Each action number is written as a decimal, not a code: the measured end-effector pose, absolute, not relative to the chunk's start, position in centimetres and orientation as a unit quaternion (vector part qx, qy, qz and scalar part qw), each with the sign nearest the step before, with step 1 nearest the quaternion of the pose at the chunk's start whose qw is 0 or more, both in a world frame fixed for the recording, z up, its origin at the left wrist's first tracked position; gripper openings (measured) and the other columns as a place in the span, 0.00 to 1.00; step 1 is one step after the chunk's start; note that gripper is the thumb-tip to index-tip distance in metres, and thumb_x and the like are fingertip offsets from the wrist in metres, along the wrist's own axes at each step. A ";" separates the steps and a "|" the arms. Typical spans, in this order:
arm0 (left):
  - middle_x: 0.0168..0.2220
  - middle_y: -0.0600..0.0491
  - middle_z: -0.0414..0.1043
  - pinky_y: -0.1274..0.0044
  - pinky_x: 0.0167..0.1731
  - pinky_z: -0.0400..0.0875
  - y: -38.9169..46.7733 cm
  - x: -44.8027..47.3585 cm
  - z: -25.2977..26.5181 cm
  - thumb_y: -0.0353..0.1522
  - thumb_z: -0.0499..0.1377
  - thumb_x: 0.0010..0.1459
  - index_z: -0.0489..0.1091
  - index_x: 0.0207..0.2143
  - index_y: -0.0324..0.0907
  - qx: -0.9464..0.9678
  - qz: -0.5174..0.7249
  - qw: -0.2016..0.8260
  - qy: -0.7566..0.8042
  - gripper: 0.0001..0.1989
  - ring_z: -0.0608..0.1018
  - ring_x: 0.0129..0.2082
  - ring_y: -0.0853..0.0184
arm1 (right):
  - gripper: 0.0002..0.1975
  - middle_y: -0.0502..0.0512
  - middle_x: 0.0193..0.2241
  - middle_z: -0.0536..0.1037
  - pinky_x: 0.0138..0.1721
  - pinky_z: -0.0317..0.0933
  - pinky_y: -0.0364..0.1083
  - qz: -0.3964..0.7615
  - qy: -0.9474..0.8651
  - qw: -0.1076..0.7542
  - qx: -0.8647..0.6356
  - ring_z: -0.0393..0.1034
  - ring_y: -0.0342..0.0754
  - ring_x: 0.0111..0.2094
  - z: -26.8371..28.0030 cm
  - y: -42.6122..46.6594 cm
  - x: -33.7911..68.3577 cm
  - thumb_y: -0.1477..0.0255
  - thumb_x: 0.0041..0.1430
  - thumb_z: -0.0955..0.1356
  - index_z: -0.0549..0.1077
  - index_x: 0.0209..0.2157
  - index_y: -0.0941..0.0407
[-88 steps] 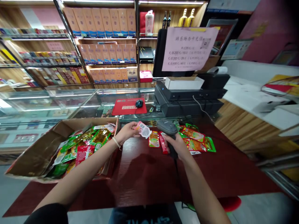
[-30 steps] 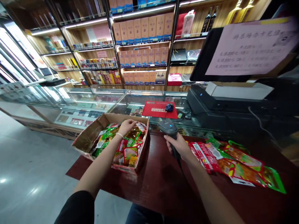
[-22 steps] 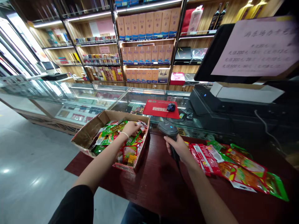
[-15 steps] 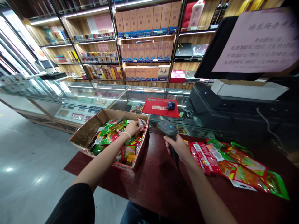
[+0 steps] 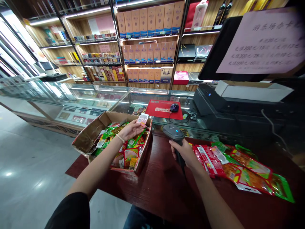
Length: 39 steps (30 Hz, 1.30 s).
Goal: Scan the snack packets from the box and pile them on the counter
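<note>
Right hand [image 5: 184, 152]: closed round the handle of a black handheld scanner [image 5: 173, 131], fingers low on the grip, which leaves the broad head uncovered; blue light visible on top. Held above the counter [image 5: 152, 187].

Left hand [image 5: 130, 130]: palm partly upturned, grasping one small pale packet [image 5: 143, 119] at the fingertips, so that most of its face lies exposed. Position: over the far right corner of the box.

Cardboard box [image 5: 90, 137], open-topped: on the counter, left side, apparently sited for the left hand's easy reach. Contents: green, red and yellow packets [image 5: 131, 154], loosely heaped, uncounted; the walls presumably check slippery wrappers from sliding.

Loose packets [image 5: 252, 179], red and green: flat and overlapping on the counter's right side, well apart from the box; the gap seems to keep the two lots distinct.

Red mat [image 5: 157, 111], bearing a dark mouse [image 5: 174, 107]: on the glass case [image 5: 140, 95] beyond, seemingly set back to clear working room.

Monitor [image 5: 220, 44], far right: pink paper sign [image 5: 259, 41] on its near side, presumably for reading.

Tan boxes [image 5: 147, 52]: upright rows on wall shelves [image 5: 194, 67], fronts outward, likely for display.
</note>
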State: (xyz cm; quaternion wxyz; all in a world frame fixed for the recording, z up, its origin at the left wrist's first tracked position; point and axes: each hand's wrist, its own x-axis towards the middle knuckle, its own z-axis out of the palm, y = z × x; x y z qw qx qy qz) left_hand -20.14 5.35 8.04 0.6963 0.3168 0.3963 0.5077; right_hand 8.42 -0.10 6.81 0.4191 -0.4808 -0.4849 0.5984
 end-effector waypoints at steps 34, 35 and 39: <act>0.34 0.52 0.78 0.75 0.37 0.77 4.0 -15.4 8.5 0.40 0.68 0.47 0.71 0.44 0.40 0.524 0.442 0.547 0.481 0.23 0.80 0.35 0.66 | 0.20 0.41 0.16 0.69 0.13 0.55 0.39 0.558 -0.509 0.432 -0.492 0.61 0.40 0.12 7.8 -3.2 12.9 0.56 0.50 0.72 0.62 0.34 0.53; 0.35 0.52 0.78 0.75 0.36 0.77 3.9 -14.8 9.0 0.39 0.68 0.48 0.71 0.44 0.40 0.530 0.426 0.553 0.482 0.23 0.80 0.35 0.66 | 0.20 0.41 0.16 0.69 0.13 0.55 0.39 0.556 -0.498 0.442 -0.497 0.61 0.40 0.12 7.7 -3.4 13.9 0.56 0.50 0.73 0.62 0.34 0.53; 0.37 0.49 0.78 0.78 0.33 0.76 4.3 -10.9 9.9 0.39 0.68 0.48 0.73 0.42 0.39 0.545 0.341 0.605 0.470 0.20 0.80 0.35 0.66 | 0.20 0.42 0.15 0.68 0.13 0.55 0.40 0.534 -0.453 0.486 -0.523 0.60 0.41 0.11 7.7 -4.1 18.5 0.55 0.49 0.72 0.62 0.31 0.52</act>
